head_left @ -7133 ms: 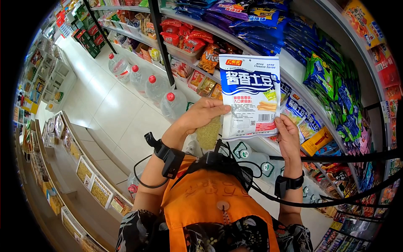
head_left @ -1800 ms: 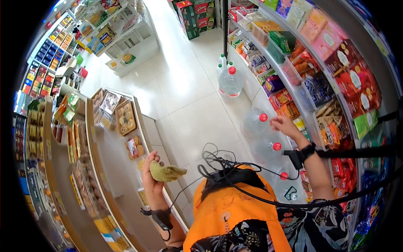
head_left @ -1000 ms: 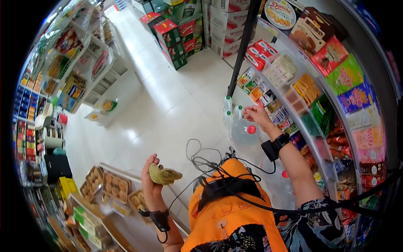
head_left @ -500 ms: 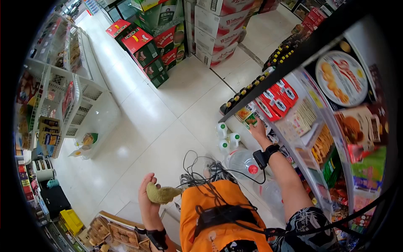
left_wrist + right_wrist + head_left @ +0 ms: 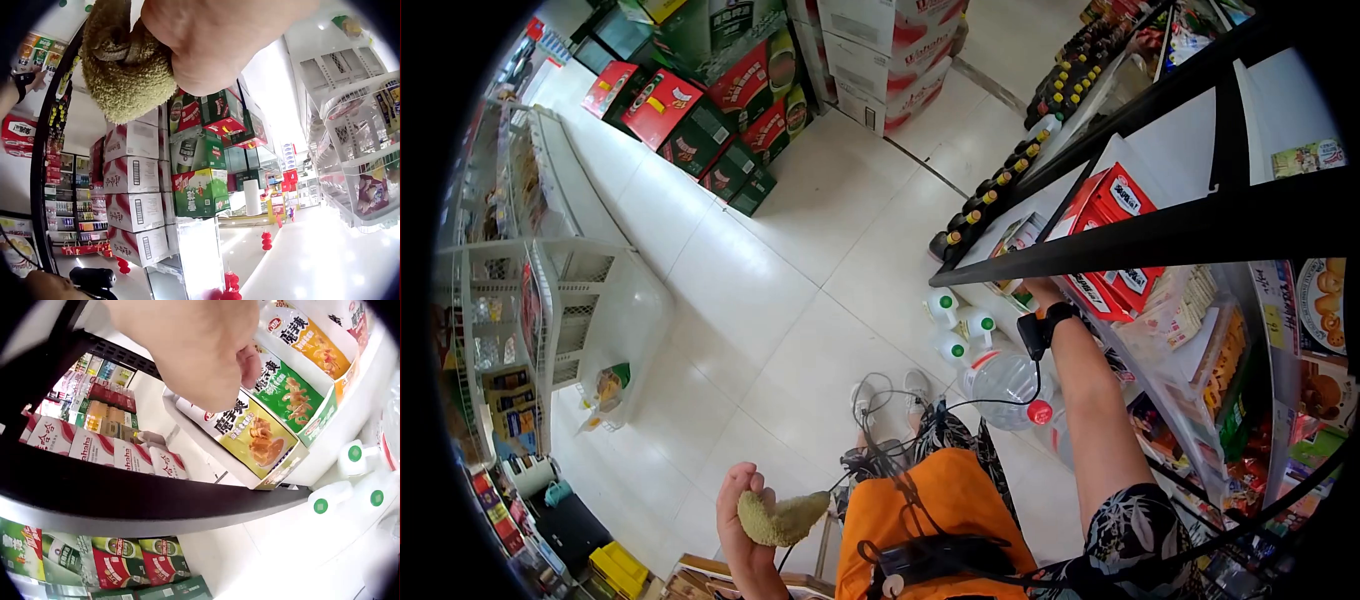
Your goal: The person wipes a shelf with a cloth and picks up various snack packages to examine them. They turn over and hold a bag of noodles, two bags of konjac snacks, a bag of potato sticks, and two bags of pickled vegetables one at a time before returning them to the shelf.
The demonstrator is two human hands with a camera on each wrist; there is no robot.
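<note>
In the head view, the left hand [image 5: 743, 525] holds a bunched olive-green cloth [image 5: 785, 518] at the lower left. Close up in the left wrist view, the same hand [image 5: 228, 44] has the cloth [image 5: 125, 78] beside it. The right hand [image 5: 1045, 290] reaches into the low shelf, partly hidden behind a black bar. From the right wrist, that hand [image 5: 194, 353] is over open cartons of snack packets: yellow [image 5: 256, 437], green [image 5: 292, 394] and orange [image 5: 319, 349]. One bent fingertip shows by the green packet; the other fingertips are hidden, so whether it grips a packet cannot be told.
A black shelf bar [image 5: 1140, 240] crosses above the right forearm. Red packs [image 5: 1105, 235] lie beyond it. White jugs with green caps [image 5: 978, 325] and a large clear bottle [image 5: 1005, 385] stand on the floor. Dark bottles [image 5: 990, 200], stacked boxes [image 5: 685, 130] and looped cables [image 5: 880, 440] are also around.
From the shelves of bagged snacks, the view has moved along the aisle to its end. The right hand has reached deeper into the low shelf; the bag seen earliest is gone from the hands.
</note>
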